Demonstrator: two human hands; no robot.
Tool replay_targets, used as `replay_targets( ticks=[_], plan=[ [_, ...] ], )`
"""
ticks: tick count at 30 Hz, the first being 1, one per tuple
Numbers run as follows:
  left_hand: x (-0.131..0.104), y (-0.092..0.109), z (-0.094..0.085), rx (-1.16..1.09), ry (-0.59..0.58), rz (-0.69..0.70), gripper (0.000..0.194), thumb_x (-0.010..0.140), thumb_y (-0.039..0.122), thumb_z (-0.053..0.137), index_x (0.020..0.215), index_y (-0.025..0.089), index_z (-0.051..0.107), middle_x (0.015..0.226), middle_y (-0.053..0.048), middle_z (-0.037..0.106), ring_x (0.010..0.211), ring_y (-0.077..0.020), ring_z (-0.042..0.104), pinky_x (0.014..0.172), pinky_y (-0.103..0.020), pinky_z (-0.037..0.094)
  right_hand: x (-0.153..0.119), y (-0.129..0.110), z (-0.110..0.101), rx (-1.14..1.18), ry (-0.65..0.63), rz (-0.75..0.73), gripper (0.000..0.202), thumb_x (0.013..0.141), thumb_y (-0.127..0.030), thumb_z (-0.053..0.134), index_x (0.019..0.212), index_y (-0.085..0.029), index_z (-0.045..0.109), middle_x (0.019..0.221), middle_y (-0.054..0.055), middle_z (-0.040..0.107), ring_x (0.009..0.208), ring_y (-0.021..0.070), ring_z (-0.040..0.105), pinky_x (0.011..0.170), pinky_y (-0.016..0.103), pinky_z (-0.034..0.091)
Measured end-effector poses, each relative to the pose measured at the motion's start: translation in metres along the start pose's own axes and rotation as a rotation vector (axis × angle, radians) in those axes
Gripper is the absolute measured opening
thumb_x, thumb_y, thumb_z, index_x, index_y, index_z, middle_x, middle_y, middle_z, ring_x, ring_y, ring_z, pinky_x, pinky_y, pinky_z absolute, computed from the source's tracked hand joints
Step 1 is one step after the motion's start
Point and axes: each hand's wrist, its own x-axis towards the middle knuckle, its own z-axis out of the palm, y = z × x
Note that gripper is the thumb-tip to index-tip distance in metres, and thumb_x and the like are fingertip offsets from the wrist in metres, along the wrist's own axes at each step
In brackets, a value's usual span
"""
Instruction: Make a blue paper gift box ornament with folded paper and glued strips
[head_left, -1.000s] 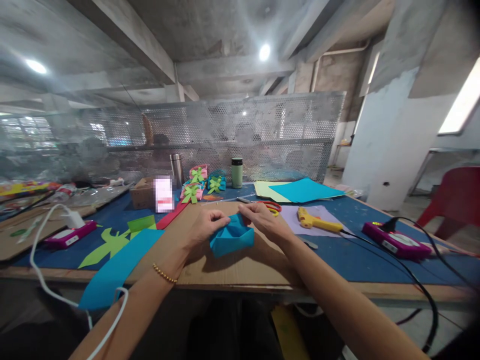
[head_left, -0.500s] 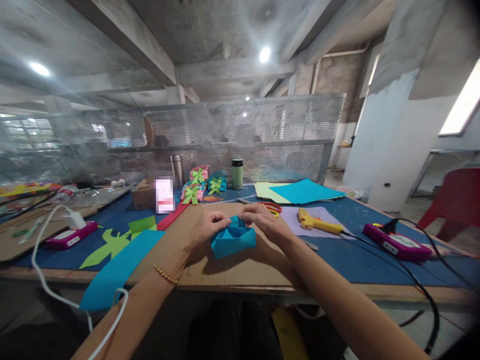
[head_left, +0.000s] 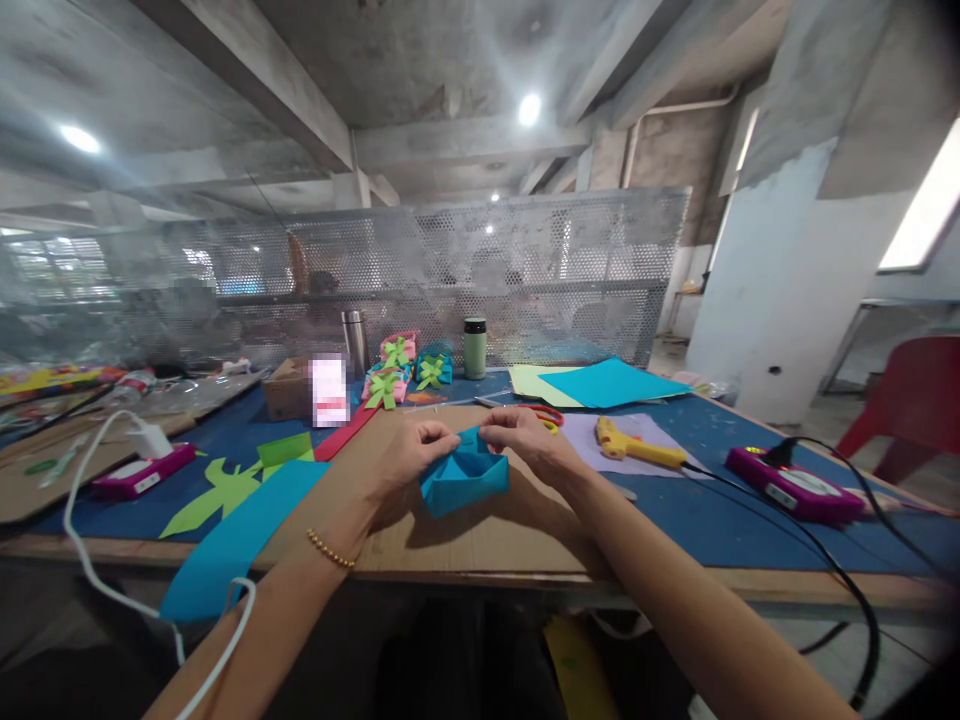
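- The blue piece [head_left: 465, 492], an open, box-like shape with folded walls, is between the two hands, over the near middle of the cardboard sheet [head_left: 480, 550]. I cannot tell whether its underside touches the cardboard.
- The left hand [head_left: 411, 460] has thumb and forefinger pressed together on the left part of the piece's far edge; the other fingers curl in behind.
- The right hand [head_left: 526, 440] pinches the same edge just beside, thumb and fingertips closed on it, with a short stretch of blue showing between the two grips.
- Over the last second, very little has changed: the piece has tipped and shifted only slightly, and both grips stay on the same edge. I judge this to be steady holding or fine pressing at that edge, with the folded shape kept open, rather than a change of grip.
- Just beyond the right hand lie the red-handled scissors [head_left: 546, 412]; to their right, the yellow glue gun [head_left: 637, 447] rests on a purple sheet [head_left: 583, 438], untouched.
- Left of the cardboard, a blue strip [head_left: 244, 545] and a green cut-out [head_left: 210, 500] lie on the worktop [head_left: 679, 540].
- Farther back, small pieces with green bows [head_left: 386, 388] sit near a green flask [head_left: 475, 352].
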Motion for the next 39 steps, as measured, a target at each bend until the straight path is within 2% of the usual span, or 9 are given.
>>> replay_targets(
  ticks=[8,17,21,26,31,33,36,39],
  plan=[
    [-0.003,0.004,0.000,-0.004,-0.016,-0.013,0.039,0.073,0.051,0.073,0.066,0.013,0.064,0.063,0.001,0.052,0.060,-0.0110,0.043,0.052,-0.023,0.032,-0.001,-0.001,-0.001,0.007,-0.003,-0.019,0.013,0.070,-0.029,0.067,0.069,-0.016,0.068,0.060,-0.002,0.057,0.061,0.0123,0.048,0.060,0.026,0.037],
    [0.000,0.000,0.000,-0.019,0.015,0.003,0.039,0.073,0.051,0.073,0.068,0.013,0.067,0.063,-0.001,0.056,0.058,-0.0105,0.044,0.051,-0.022,0.031,-0.002,-0.003,0.001,-0.034,0.005,-0.036,0.026,0.077,-0.040,0.060,0.064,-0.018,0.058,0.061,-0.001,0.052,0.061,0.0127,0.047,0.060,0.027,0.036],
    [0.001,0.001,-0.001,0.017,-0.001,0.005,0.039,0.074,0.051,0.072,0.069,0.012,0.067,0.063,0.000,0.056,0.059,-0.0108,0.044,0.052,-0.023,0.031,0.001,0.001,0.002,-0.067,0.016,0.015,0.023,0.071,-0.037,0.064,0.061,-0.017,0.057,0.059,-0.001,0.054,0.059,0.0122,0.048,0.058,0.026,0.036],
    [0.001,0.002,0.000,0.041,-0.020,0.025,0.039,0.075,0.050,0.070,0.065,0.013,0.066,0.060,0.002,0.052,0.059,-0.0106,0.042,0.053,-0.023,0.029,0.003,0.006,0.003,-0.098,0.047,0.010,0.016,0.067,-0.030,0.059,0.057,-0.018,0.058,0.055,-0.002,0.053,0.057,0.0122,0.047,0.056,0.025,0.036],
    [0.003,-0.003,-0.001,0.043,-0.029,0.038,0.037,0.076,0.049,0.070,0.067,0.013,0.066,0.062,0.001,0.053,0.059,-0.0107,0.042,0.053,-0.023,0.029,0.002,0.003,0.004,-0.162,0.076,-0.012,0.014,0.068,-0.027,0.054,0.057,-0.018,0.056,0.057,-0.003,0.051,0.058,0.0116,0.044,0.055,0.025,0.033],
    [0.004,-0.004,-0.001,0.017,-0.023,0.042,0.037,0.076,0.049,0.070,0.065,0.013,0.064,0.061,0.001,0.052,0.059,-0.0108,0.042,0.053,-0.024,0.030,0.000,-0.001,0.005,-0.169,0.063,-0.033,0.020,0.072,-0.031,0.054,0.057,-0.019,0.053,0.058,-0.003,0.049,0.058,0.0117,0.043,0.056,0.025,0.033],
    [0.005,-0.006,0.000,-0.014,-0.044,0.055,0.038,0.076,0.049,0.070,0.064,0.014,0.063,0.060,0.002,0.051,0.059,-0.0108,0.042,0.054,-0.024,0.031,-0.002,-0.004,0.005,-0.174,-0.008,-0.065,0.034,0.080,-0.046,0.056,0.060,-0.019,0.050,0.059,-0.003,0.046,0.059,0.0120,0.042,0.056,0.025,0.033],
    [0.004,-0.006,0.000,-0.013,-0.077,0.071,0.036,0.078,0.046,0.068,0.064,0.014,0.064,0.060,0.002,0.050,0.058,-0.0102,0.041,0.053,-0.024,0.030,-0.002,-0.003,0.004,-0.175,-0.104,-0.057,0.043,0.076,-0.057,0.063,0.060,-0.019,0.050,0.058,-0.004,0.042,0.057,0.0112,0.038,0.053,0.025,0.028]
  ],
)
